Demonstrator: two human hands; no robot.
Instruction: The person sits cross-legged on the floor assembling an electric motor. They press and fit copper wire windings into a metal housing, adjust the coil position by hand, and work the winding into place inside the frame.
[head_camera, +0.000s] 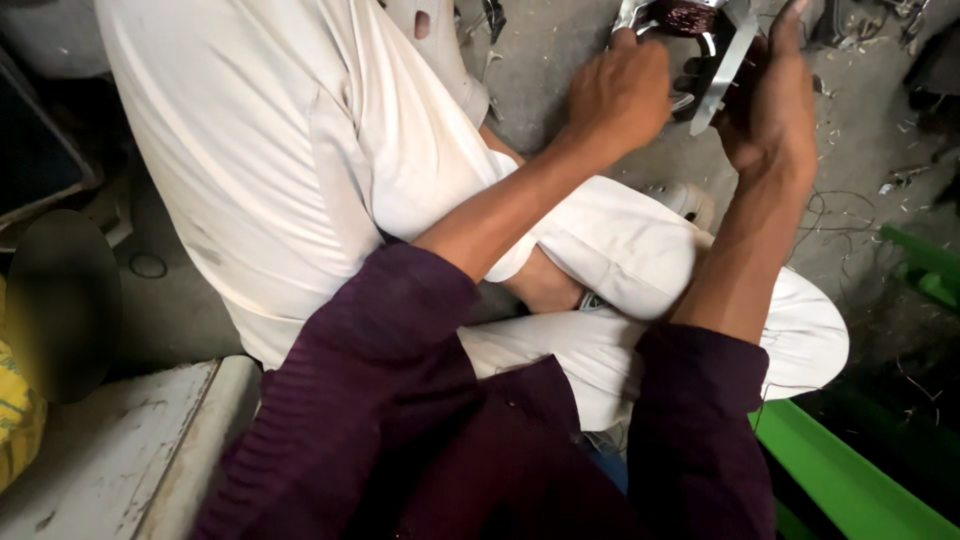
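Both your hands on the wound metal part.
Your left hand (622, 90) and right hand (770, 110) each hold a closed grip on the metal motor part (700, 40), far right above the floor (560, 50).

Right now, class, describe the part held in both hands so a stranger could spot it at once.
Start at the white trousers of the seated person and follow the two bare forearms up to the top edge of the view. There the left hand and right hand grip a metal part. Its shiny bent strips and dark reddish wire winding set it apart from the grey floor.

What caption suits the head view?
Both hands, left hand and right hand, hold a copper-wound metal part above the floor.
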